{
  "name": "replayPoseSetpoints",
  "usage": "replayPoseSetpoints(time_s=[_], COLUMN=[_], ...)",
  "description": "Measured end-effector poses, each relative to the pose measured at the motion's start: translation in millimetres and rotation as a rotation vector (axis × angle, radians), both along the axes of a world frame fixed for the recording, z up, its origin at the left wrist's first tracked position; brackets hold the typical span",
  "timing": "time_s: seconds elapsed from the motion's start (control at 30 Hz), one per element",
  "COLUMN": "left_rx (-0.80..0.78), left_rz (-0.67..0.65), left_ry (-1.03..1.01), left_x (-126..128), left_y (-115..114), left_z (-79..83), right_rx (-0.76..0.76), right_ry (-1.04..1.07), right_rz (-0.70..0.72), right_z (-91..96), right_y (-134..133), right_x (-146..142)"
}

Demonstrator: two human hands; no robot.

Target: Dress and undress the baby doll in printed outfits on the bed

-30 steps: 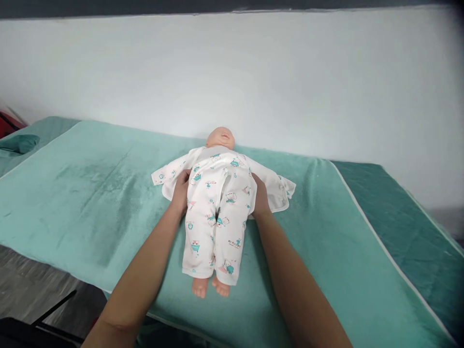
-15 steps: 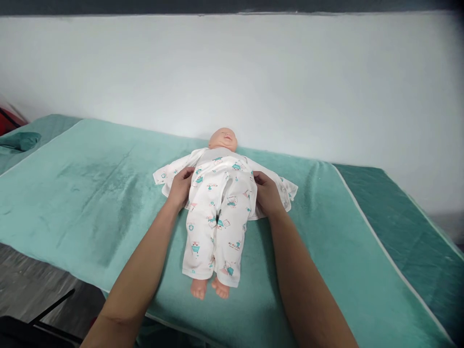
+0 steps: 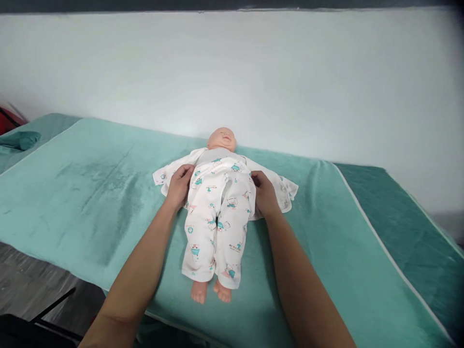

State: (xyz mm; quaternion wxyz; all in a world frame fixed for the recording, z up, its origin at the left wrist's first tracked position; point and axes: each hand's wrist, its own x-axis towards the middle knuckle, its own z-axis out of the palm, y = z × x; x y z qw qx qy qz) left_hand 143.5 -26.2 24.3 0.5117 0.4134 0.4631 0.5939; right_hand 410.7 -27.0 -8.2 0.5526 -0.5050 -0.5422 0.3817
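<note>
The wall point(image 3: 232, 72) borders the bed point(image 3: 90, 174) behind the doll point(image 3: 221, 139); the bed runs wide to either side. The doll lies face up in trousers point(image 3: 206, 203), feet near the bed's front edge. At its waist, left hand point(image 3: 179, 187) and right hand point(image 3: 266, 197) half curl against the trousers; whether they grip, I cannot tell.

A long, soft bed point(image 3: 402, 217) in darker green velvety fabric bears a pale green plush cover point(image 3: 108, 193) edged with white piping. On the cover a bald, flesh-coloured doll point(image 3: 222, 139) lies on its back, head by the far edge, bare feet nearer, in white printed cloth trousers point(image 3: 232, 227) and a spread-open white long-sleeved top point(image 3: 281, 193).
</note>
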Motion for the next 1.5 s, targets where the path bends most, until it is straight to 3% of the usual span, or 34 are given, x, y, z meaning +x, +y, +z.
replayPoseSetpoints(time_s=[0.17, 0.37, 0.53, 1.07, 1.23, 1.5], left_rx=[-0.072, -0.005, 0.031, -0.046, -0.068, -0.017], left_rz=[-0.075, -0.12, -0.183, -0.273, -0.239, -0.226], left_ry=[-0.012, 0.089, 0.053, -0.079, 0.002, 0.136], left_x=[0.9, -5.2, -8.2, -8.7, -7.2, -8.7], left_y=[-3.0, -4.7, -0.7, 2.0, 1.6, -1.0], left_z=[-1.6, -3.4, -11.0, -12.4, -13.5, -8.4], right_rx=[-0.043, -0.101, -0.131, 0.01, -0.047, 0.04], right_ry=[-0.062, 0.178, 0.234, -0.08, -0.163, -0.385], right_rz=[0.067, 0.131, 0.151, -0.254, -0.215, -0.173], right_z=[0.4, 4.5, 3.2, -0.8, -4.1, 2.6], right_y=[-0.7, -1.6, -1.5, 2.2, 0.6, -1.8], right_x=[3.8, 0.0, -0.8, -16.5, -11.9, -10.0])
